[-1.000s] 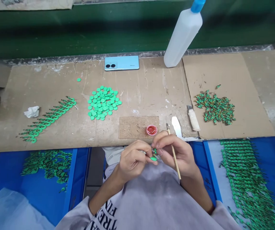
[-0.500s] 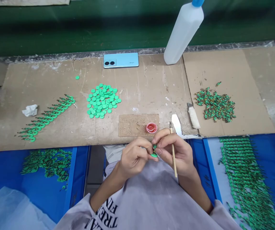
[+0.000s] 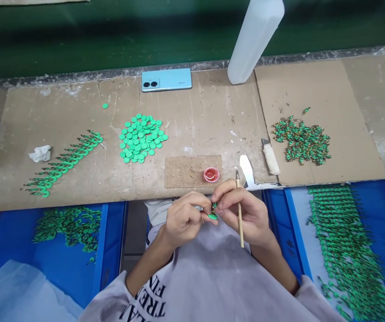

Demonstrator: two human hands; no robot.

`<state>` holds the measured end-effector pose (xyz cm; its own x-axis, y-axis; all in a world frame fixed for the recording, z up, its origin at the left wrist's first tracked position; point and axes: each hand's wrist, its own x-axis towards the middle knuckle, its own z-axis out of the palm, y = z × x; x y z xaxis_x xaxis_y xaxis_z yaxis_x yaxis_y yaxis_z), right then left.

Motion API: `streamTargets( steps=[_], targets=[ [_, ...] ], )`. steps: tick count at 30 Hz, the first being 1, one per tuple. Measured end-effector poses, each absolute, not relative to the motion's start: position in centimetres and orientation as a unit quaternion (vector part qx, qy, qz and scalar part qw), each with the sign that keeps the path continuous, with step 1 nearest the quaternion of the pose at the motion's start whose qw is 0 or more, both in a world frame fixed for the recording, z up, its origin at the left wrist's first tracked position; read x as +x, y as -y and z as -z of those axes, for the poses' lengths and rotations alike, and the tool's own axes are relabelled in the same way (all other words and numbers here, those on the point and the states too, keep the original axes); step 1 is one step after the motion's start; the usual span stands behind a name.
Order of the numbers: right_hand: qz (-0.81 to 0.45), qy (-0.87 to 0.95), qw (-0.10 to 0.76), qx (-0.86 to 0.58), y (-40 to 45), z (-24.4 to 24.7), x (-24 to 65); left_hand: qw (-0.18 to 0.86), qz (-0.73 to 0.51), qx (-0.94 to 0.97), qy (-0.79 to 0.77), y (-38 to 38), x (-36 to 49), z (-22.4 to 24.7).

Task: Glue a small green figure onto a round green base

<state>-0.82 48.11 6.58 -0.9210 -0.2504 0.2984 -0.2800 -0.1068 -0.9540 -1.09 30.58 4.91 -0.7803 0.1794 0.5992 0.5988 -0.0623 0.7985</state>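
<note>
Between the fingertips of both hands is a small green figure on a round green disc (image 3: 212, 216). My left hand (image 3: 186, 218) is closed in a pinch at the disc. My right hand (image 3: 248, 213) pinches the figure's upper part and also holds a thin wooden paintbrush (image 3: 240, 226), dark tip upward, between its fingers. Fingers partly hide the figure. Just beyond the hands, a small cup of red paint (image 3: 211, 175) stands on a brown rectangular board (image 3: 181, 173).
Green discs (image 3: 142, 138) lie piled at centre-left, beside a row of assembled pieces (image 3: 66, 165). Small green-and-gold parts (image 3: 306, 143) are heaped right. A phone (image 3: 167, 80), white bottle (image 3: 254, 42) and wrapped blade (image 3: 271, 157) lie around. Blue bins (image 3: 108, 241) hold more pieces.
The whole view has shifted slightly, so the table things appear a little higher. Both hands keep the same grip on the figure, with hardly any movement.
</note>
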Motion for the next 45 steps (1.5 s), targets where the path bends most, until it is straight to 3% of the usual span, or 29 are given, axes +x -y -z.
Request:
streamTargets(
  steps=[11, 22, 45],
  targets=[
    [-0.722, 0.666, 0.011, 0.188, -48.0, -6.7, -0.8, 0.147, 0.673, -0.289, 0.664, -30.8, -0.9, -5.3],
    [-0.775, 0.604, -0.013, 0.183, -48.0, -7.0, -0.9, 0.12, 0.79, -0.228, 0.556, -32.1, -0.8, -5.1],
    [-0.763, 0.622, -0.004, 0.176, -47.5, -7.0, -1.2, 0.083, 0.817, -0.209, 0.531, -31.5, -0.8, -4.7]
  ],
)
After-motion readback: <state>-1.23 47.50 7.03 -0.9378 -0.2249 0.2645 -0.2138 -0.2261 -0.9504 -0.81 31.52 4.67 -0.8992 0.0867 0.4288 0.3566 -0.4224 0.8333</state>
